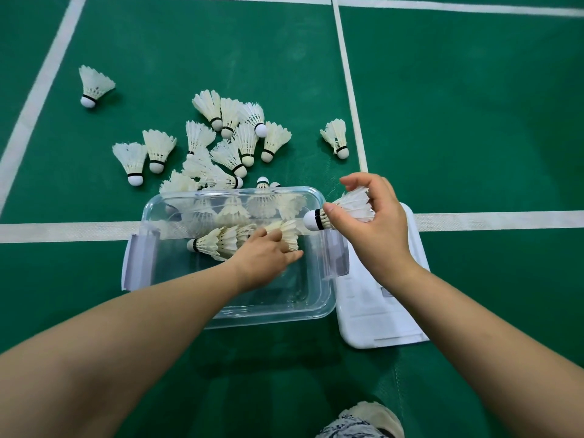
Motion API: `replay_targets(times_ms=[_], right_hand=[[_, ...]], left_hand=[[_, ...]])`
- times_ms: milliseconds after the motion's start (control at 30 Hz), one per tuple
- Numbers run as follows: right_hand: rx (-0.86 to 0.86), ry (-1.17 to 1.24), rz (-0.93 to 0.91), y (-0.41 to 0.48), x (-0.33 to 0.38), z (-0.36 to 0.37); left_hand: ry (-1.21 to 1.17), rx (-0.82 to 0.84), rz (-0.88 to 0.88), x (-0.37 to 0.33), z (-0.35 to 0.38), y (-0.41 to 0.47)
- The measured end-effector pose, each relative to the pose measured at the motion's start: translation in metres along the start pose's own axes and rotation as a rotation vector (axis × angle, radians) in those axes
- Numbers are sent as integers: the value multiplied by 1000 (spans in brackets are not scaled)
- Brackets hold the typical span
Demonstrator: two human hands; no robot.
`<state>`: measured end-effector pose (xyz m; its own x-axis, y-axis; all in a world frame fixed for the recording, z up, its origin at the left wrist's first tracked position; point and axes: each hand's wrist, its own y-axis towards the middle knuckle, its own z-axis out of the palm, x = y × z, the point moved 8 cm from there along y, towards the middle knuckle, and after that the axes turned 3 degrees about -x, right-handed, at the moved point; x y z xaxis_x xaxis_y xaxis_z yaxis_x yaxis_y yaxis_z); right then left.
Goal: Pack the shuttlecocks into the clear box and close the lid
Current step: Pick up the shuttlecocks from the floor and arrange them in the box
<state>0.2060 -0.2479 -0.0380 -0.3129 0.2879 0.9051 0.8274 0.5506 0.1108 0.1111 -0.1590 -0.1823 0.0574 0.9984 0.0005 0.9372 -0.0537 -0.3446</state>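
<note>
The clear box (319,306) stands open on the green court floor. Inside it, my left hand (267,256) grips a nested row of shuttlecocks (218,243) lying on its side, cork to the left. My right hand (376,222) hovers over the box's right rim, holding a single white shuttlecock (344,210) with its cork pointing left. The white lid (379,314) lies flat on the floor just right of the box. Several loose shuttlecocks (234,137) are heaped beyond the box's far wall.
Stray shuttlecocks lie apart at the far left (94,85) and near the vertical white court line (336,135). A white line crosses the floor under the box. Grey latches (140,259) hang open on both box sides. A patterned fabric edge (357,422) shows at the bottom.
</note>
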Motion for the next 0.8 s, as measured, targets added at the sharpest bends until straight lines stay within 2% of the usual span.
replay_targets(times_ms=[100,233,300,533,633,733,800], right_hand=[[-6,-5,3,0,-1,1],[-16,6,4,-2,-1,0],[-11,4,4,-3,0,1],[71,-40,-38,-12,16,22],[226,-83,-26,-24,16,49],[352,-61,-31,-36,20,76],[412,14,57,-42,19,85]], left_hand=[[-136,-51,-43,0,-4,-4],[-639,-335,-225,15,-28,-21],[-773,-414,-292,23,-38,-29],[-889,-623,-302,35,-82,-65],[-849,-616,-239,25,-102,-71],[-838,-581,-275,23,-113,-76],[-849,-525,-279,25,-111,-78]])
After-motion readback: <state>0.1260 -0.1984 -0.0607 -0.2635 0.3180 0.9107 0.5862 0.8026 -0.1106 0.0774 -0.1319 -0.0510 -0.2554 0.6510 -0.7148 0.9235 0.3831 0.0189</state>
